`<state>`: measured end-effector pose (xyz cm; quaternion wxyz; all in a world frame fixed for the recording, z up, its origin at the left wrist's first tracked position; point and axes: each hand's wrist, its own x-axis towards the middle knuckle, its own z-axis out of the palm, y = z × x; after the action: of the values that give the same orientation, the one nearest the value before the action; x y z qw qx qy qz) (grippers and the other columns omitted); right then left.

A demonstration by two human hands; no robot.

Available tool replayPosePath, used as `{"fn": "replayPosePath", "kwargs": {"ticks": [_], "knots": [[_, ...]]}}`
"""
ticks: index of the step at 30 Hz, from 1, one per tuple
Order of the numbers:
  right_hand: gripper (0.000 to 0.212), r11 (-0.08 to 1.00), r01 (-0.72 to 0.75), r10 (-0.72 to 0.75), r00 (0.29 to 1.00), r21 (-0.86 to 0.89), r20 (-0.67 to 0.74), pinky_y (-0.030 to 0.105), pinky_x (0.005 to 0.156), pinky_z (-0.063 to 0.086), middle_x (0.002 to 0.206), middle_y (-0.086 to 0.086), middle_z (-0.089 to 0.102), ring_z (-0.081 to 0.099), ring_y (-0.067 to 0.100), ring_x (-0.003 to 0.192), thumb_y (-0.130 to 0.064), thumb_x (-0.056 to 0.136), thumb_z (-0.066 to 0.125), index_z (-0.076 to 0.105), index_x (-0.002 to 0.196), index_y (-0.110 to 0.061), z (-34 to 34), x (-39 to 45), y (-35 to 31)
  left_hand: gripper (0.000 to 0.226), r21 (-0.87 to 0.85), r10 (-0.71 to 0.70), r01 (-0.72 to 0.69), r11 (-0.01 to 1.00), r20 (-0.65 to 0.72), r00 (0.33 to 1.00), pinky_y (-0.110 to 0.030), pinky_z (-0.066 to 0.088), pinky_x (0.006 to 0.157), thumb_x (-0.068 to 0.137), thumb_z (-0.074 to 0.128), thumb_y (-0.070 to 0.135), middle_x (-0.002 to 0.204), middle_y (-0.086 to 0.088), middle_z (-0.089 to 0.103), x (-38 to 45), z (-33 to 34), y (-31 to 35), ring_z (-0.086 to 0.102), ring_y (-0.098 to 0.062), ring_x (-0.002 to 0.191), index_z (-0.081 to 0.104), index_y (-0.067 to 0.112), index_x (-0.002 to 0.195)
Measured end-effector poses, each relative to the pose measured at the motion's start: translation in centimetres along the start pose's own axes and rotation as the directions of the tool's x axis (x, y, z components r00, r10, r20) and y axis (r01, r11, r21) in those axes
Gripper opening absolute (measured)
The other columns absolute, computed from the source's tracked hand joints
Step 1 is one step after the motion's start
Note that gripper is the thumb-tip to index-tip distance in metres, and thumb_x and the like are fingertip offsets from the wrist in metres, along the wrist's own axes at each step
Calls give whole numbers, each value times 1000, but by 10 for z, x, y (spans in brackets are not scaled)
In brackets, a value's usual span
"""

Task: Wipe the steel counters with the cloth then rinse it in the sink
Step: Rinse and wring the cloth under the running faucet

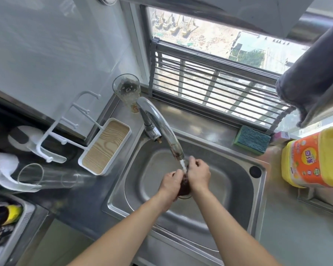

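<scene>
A white tray [106,146] sits on the bench's left edge. Over the sink [236,164], under the tap [161,129], the left hand [170,182] and right hand [199,174] pinch a dark cloth [184,186] between them. A yellow bottle [315,160] stands right.

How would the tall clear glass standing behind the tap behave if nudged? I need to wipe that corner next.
The tall clear glass is narrow at its base and stands upright, so it would probably tip rather than slide. It sits close to the curved chrome tap on the steel counter, so a fall could crack it. It looks empty, likely light.
</scene>
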<state>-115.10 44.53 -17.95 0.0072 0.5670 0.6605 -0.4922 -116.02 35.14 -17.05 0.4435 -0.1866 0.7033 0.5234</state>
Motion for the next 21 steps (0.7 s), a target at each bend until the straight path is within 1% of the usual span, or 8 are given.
{"fn": "replayPosePath", "kwargs": {"ticks": [3, 6, 9, 11, 13, 16, 19, 21], "knots": [[37, 1000, 10, -10, 1000, 2, 6, 38, 73, 38, 72, 11, 61, 54, 34, 81, -30, 99, 52, 57, 70, -8, -2, -15, -9, 37, 35, -72, 72, 997, -1, 997, -24, 43, 55, 99, 46, 39, 69, -3, 62, 13, -7, 6, 57, -21, 63, 61, 15, 76], [36, 973, 222, -217, 973, -55, 84, 37, 67, 35, 79, 15, 70, 60, 33, 78, -30, 100, 53, 59, 69, -13, 10, -62, -5, 55, -170, -112, 97, 981, -81, 990, -42, 63, 78, 83, 59, 54, 91, -10, 78, 38, -20, 7, 74, -26, 84, 75, 4, 97], [40, 948, 266, -257, 964, -173, 71, 38, 69, 37, 90, 20, 74, 65, 40, 88, -36, 101, 50, 70, 79, -9, 12, -59, -8, 35, -202, -135, 123, 972, -49, 990, -24, 55, 57, 90, 60, 40, 81, -6, 73, 29, -22, 8, 68, -20, 68, 72, 8, 87], [44, 986, 122, -119, 992, -109, 38, 39, 73, 40, 94, 25, 72, 64, 44, 95, -39, 102, 49, 69, 77, -9, 7, -27, -12, 30, -87, -114, 114, 990, 9, 993, -17, 42, 48, 99, 52, 33, 73, -3, 65, 18, -12, 5, 58, -16, 59, 64, 15, 79], [47, 999, -11, 11, 1000, -41, 4, 43, 83, 44, 101, 28, 71, 63, 46, 102, -39, 103, 46, 71, 80, -7, -1, -4, -16, 30, 15, -108, 108, 994, 38, 993, -17, 30, 49, 101, 48, 34, 66, 1, 55, 12, -3, 5, 47, -13, 53, 57, 18, 77], [48, 997, 43, -41, 998, -57, 37, 41, 78, 42, 103, 26, 72, 63, 45, 101, -40, 102, 43, 72, 87, -6, 7, -24, -11, 24, -55, -124, 125, 991, 25, 992, -23, 42, 55, 98, 54, 33, 74, -3, 66, 16, -9, 16, 58, -19, 62, 65, 16, 86], [48, 983, 170, -163, 983, -73, 87, 37, 71, 35, 97, 22, 74, 65, 42, 95, -42, 96, 42, 73, 88, -7, 17, -61, -3, 34, -158, -136, 121, 980, -86, 987, -39, 59, 76, 91, 60, 37, 99, -15, 77, 27, -17, 17, 71, -27, 85, 72, 6, 84], [48, 985, 153, -149, 987, -80, 50, 39, 71, 38, 94, 24, 73, 65, 44, 92, -41, 100, 45, 73, 84, -6, 16, -48, -1, 33, -111, -132, 127, 986, -39, 990, -39, 58, 75, 90, 59, 41, 91, -12, 76, 22, -14, 11, 69, -26, 82, 69, 11, 80]]}}
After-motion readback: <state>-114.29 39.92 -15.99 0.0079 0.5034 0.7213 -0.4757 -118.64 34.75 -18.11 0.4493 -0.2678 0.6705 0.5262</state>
